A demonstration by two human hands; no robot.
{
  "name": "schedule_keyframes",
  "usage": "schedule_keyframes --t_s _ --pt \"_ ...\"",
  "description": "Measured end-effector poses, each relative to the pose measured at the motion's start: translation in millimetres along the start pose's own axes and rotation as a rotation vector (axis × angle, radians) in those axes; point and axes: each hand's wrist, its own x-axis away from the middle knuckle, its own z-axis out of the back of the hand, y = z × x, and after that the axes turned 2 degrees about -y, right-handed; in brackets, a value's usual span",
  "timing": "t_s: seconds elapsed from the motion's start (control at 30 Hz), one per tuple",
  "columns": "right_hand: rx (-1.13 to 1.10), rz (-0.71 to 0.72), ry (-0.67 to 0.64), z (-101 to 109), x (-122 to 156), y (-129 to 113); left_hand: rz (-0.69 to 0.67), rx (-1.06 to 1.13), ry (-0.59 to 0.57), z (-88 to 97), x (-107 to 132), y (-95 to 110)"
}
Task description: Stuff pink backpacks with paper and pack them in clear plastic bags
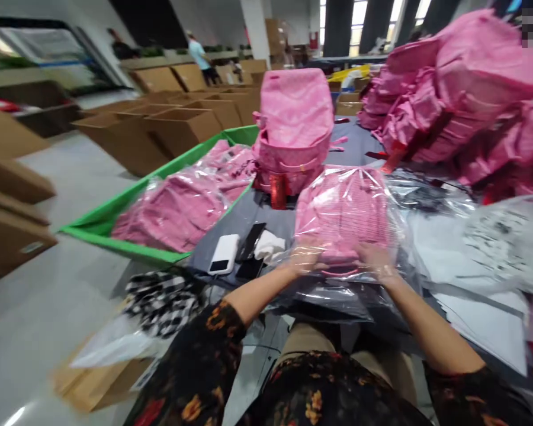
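Floral sleeves: nearest, at 6 o'clock. Left hand and right hand are laid at the near edge of the bagged pink backpack. It lies on the desk at 12 o'clock from both hands, equally near each, long axis running 6 to 12. Each grip is veiled by film, so spread or pinching cannot be told. Green bin, 10 o'clock: filled with bagged pink bundles.

The person wears a black top printed with orange, yellow and red flowers. Its sleeves end near the elbows, leaving the forearms bare. Tan trousers show at the lap. The left hand and right hand are bare.
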Motion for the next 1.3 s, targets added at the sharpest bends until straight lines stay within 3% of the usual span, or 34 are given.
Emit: schedule_keyframes --t_s 0.17,0.27,0.33,0.43,0.5,0.53,0.6,0.7,0.8,0.87,1.0,1.17,1.3 --pt "-0.045 -0.088 0.005 5.8 -2.9 -12.0 -0.07 -0.117 -0.06 -9.8 -12.0 2.0" --pt "-0.039 -0.144 0.143 -4.1 20.2 -27.9 -0.068 -0.135 -0.004 -16.2 -4.3 15.5" --pt "-0.031 -0.149 0.35 -17.8 58.9 -36.8 -0.091 -0.173 0.107 -27.9 27.9 24.5" --pt "-0.021 -0.177 0.686 -38.6 143.5 -41.3 -0.276 -0.251 0.267 -49.8 109.7 24.5" --pt "0.0 -0.29 0.806 -41.9 196.6 -40.7 -0.339 -0.308 0.484 -54.8 160.8 15.2" --pt "0.016 -0.365 0.833 -39.2 215.7 -39.5 -0.295 -0.331 0.601 -52.9 177.7 9.7" --pt "0.031 -0.504 0.833 -28.9 234.6 -34.0 -0.056 -0.342 0.768 -43.9 188.9 0.4" --pt "-0.096 -0.65 0.783 -14.8 228.1 -17.8 0.306 -0.205 0.746 -32.3 169.4 -4.7" --pt "-0.393 -0.817 0.778 -10.3 219.9 -6.5 0.504 0.054 0.732 -31.6 158.2 -3.9" --pt "-0.511 -0.823 0.77 -11.6 220.8 -8.7 0.616 0.159 0.773 -35.0 164.9 -3.6" --pt "-0.499 -0.606 0.654 -22.8 211.7 -21.8 0.706 0.355 0.792 -39.9 176.3 -6.8" --pt "-0.461 -0.802 0.83 -46.9 203.3 -5.4 0.752 0.634 0.862 -46.4 171.5 -15.9" --pt "-0.429 -0.686 0.76 -57.8 238.4 1.6 0.829 0.779 0.723 -61.1 184.9 -15.9"
